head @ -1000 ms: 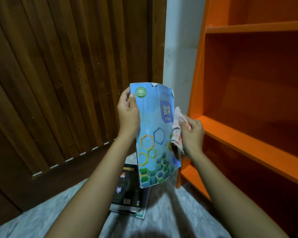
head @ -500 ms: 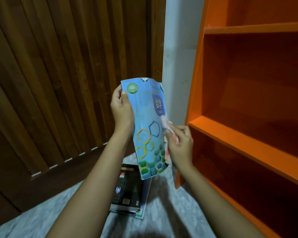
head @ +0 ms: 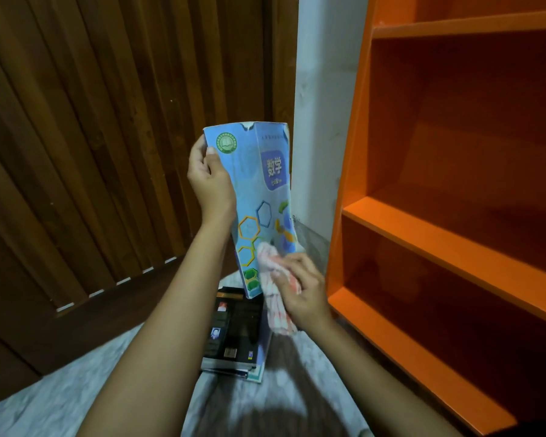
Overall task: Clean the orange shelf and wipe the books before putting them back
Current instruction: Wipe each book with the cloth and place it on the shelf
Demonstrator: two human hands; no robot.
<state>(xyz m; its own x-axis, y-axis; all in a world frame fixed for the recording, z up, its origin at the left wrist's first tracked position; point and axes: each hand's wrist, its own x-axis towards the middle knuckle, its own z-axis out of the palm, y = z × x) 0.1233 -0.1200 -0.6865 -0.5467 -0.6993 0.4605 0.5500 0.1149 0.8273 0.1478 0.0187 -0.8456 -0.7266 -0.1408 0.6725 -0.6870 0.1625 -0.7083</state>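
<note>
Left hand (head: 209, 181) grips the upright blue book (head: 259, 197) by its upper left edge, while the right hand (head: 300, 293) — fingers curled round a cloth (head: 273, 298) — presses it on the cover's lower corner, beside the orange shelf (head: 423, 234).

bare left hand (head: 210, 182), bare right hand (head: 304, 296)

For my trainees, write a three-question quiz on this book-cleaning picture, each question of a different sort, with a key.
1. True or false: the left hand grips the blue book.
2. The cloth in the right hand touches that book: A at the top, B low down, C nowhere.
3. Fill in: the dark books lie on the ____, beside the shelf.
Key: 1 true; 2 B; 3 floor.
</note>
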